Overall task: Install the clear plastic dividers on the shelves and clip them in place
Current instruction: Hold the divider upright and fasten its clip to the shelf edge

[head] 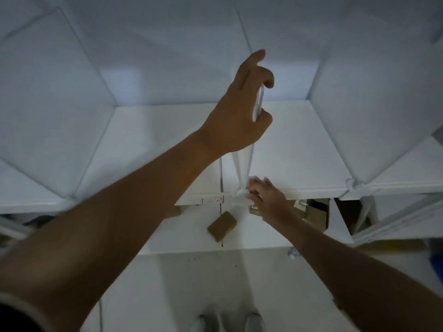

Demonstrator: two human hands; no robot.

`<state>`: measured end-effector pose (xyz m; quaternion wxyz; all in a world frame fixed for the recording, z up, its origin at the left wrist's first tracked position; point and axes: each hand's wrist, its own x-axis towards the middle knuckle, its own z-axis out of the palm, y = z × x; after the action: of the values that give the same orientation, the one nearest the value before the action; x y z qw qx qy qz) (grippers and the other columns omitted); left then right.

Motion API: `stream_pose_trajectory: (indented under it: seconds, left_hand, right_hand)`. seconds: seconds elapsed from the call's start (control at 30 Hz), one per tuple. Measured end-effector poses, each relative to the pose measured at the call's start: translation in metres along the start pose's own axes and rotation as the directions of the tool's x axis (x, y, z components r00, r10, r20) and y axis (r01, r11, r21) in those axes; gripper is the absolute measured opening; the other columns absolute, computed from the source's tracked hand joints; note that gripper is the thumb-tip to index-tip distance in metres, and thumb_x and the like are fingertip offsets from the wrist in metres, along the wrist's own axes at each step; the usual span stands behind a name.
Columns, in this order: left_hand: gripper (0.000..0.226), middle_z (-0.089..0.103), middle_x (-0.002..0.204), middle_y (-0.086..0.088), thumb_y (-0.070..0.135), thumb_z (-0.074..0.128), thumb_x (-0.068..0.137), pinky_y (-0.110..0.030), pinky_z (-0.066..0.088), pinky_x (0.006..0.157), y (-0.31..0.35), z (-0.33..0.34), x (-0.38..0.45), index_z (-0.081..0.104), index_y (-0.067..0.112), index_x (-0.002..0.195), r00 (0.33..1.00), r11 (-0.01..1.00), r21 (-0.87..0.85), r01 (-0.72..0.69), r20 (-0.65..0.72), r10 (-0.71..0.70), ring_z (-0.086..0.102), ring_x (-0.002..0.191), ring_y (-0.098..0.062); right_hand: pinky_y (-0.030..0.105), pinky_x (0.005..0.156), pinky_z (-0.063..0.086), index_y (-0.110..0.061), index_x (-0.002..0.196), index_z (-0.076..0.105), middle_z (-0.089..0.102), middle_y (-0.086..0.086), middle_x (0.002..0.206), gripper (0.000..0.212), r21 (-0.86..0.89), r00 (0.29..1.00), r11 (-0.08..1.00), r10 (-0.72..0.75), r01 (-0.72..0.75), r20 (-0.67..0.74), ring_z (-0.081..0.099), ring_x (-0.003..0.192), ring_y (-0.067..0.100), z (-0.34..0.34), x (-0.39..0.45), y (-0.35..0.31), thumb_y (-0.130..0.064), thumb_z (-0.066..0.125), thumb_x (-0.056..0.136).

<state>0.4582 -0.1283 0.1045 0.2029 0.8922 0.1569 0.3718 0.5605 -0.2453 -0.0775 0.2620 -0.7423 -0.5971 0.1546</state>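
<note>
A clear plastic divider (249,161) stands upright on edge across the white shelf (299,149), running from front to back. My left hand (237,113) grips its upper edge between thumb and fingers, with the index finger raised. At the shelf's front edge my right hand (266,197) pinches a small white clip (239,193) at the divider's lower front corner. The divider is nearly see-through, so only its edges show.
Another white clip (350,183) joins panels at the shelf's front right. Below, a brown block (221,225) lies on a lower white shelf (191,233); cardboard boxes (316,214) sit to the right. White side panels (374,111) enclose the compartment.
</note>
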Motion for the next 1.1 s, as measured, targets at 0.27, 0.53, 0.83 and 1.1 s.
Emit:
stream_pose_trajectory:
  seconds: [0.27,0.53,0.83,1.1]
  left_hand:
    - [0.036,0.023,0.153,-0.019,0.001,0.051,0.074,-0.009,0.036,0.095,0.004,0.004,0.001,0.047,0.001,0.11,0.999,0.999,0.019,0.029,-0.044,-0.028,0.033,0.134,-0.012]
    - [0.038,0.018,0.155,-0.022,0.001,0.053,0.075,-0.017,0.036,0.103,0.005,-0.002,0.0,0.047,0.001,0.112,0.998,0.998,-0.003,0.06,-0.024,-0.06,0.022,0.144,-0.031]
    - [0.034,0.025,0.15,-0.025,-0.001,0.052,0.072,-0.001,0.016,0.104,-0.004,-0.008,-0.003,0.047,-0.002,0.106,0.999,0.999,0.034,0.03,-0.041,-0.028,0.022,0.144,-0.034]
    - [0.03,0.034,0.141,-0.028,-0.004,0.051,0.071,0.005,0.019,0.096,-0.003,-0.015,-0.009,0.047,-0.009,0.1,0.998,0.999,0.049,-0.009,-0.069,0.013,0.024,0.142,-0.04]
  right_hand:
    - [0.028,0.081,0.045,-0.012,0.106,0.064,0.066,0.004,0.104,0.016,-0.056,0.997,0.996,-0.071,0.07,-0.009,0.06,0.097,0.025,0.0,0.007,0.007,-0.018,0.06,0.091]
    - [0.028,0.076,0.044,-0.013,0.093,0.067,0.07,0.002,0.097,0.009,-0.1,0.997,0.993,-0.066,0.07,0.047,0.059,0.098,0.024,-0.007,0.014,0.002,-0.019,0.063,0.088]
    - [0.032,0.073,0.048,-0.01,0.098,0.064,0.063,0.006,0.095,0.015,-0.124,0.99,0.987,-0.088,0.102,0.114,0.057,0.087,0.025,-0.01,0.018,-0.011,-0.021,0.063,0.089]
    - [0.035,0.089,0.046,-0.007,0.098,0.06,0.061,0.006,0.099,0.012,-0.108,0.987,0.99,-0.071,0.087,0.147,0.058,0.091,0.026,-0.003,0.019,-0.02,-0.017,0.06,0.091]
